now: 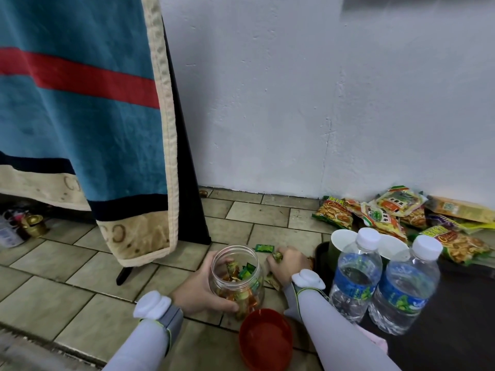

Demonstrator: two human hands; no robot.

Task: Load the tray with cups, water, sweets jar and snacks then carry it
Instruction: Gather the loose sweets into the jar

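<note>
Tiled floor [67, 266] runs up to a pale wall, and at the far left I see a blue and red towel [80, 103] hanging down over it. Moving right, my left hand [203, 287] is wrapped around the sweets jar [238, 279], which stands open on the floor, tilted a little toward me and part full of wrapped sweets. Its red lid [265, 338] lies upturned just in front (still to go back on). Just beside the jar, my right hand [289, 263] is closed on a loose sweet, knuckles down on the tiles; a green sweet [263, 248] lies just beyond the fingers, and I think another wrapper sits under the wrist, though it is hard to make out. Further right is the dark tray [455, 317], already carrying two water bottles [356, 277] and two white cups [341, 238] behind them. Snack packets [388, 212] are heaped against the wall, most of them not clearly on the tray.

Risks from here, as I judge them: the open jar could tip if my left hand slackens, spilling sweets; my right sleeve is near the nearer bottle, and a careless swing back could knock it over; unsecured bottles may topple once the tray is lifted.
</note>
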